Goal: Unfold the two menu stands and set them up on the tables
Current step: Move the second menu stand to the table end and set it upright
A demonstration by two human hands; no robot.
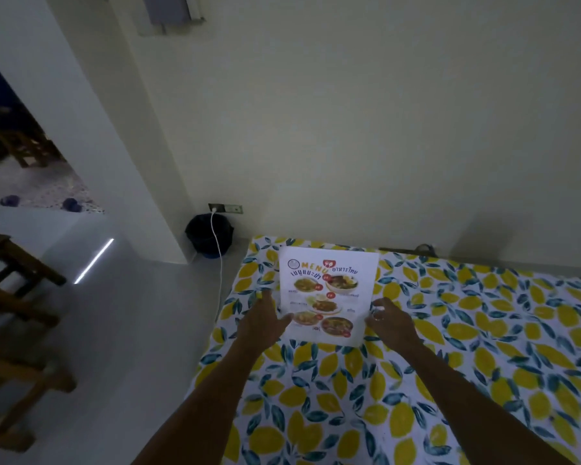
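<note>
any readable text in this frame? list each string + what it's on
"MENU": orange capitals at the top of the white printed menu stand on the lemon-print tablecloth.
Thai script beside and beneath "MENU": visible, too blurred to quote.
Red price tags and dish captions on the menu stand: too small to read.
Nothing else carries text.

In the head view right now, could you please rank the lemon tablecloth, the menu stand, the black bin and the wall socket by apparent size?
1. Lemon tablecloth
2. Menu stand
3. Black bin, though it sits farther away, so its true size against the stand is unsure
4. Wall socket
</note>
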